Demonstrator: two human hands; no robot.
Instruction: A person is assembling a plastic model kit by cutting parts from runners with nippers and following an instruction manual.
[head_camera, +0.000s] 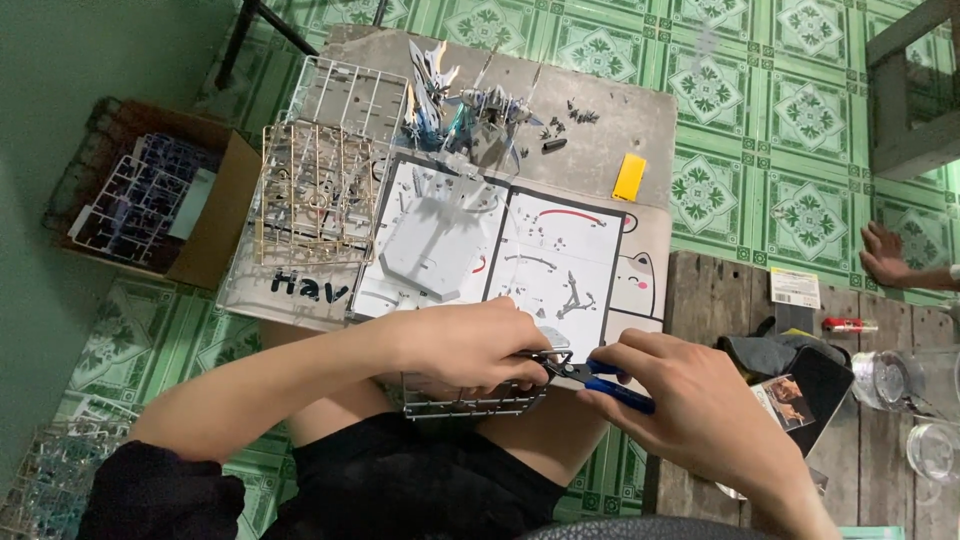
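The left hand (465, 345) lay with its fingers curled down and clamped on a grey plastic parts frame (470, 402), which rested low over the person's lap at about six o'clock from the open instruction sheet (520, 255). The right hand (690, 400) sat just beside it at three o'clock, fingers closed around the blue handles of a pair of nippers (590, 375), whose dark tip touched the frame under the left fingertips. On the small table (620, 120) at twelve o'clock from the hands stood a partly built white and blue model figure (455, 105), with a gold parts frame (315, 195) at nine o'clock from the sheet and a yellow block (629, 176) at two o'clock. A cardboard box (215, 215) of more frames sat far left, and another person's hand (885, 255) rested on the floor at far right.
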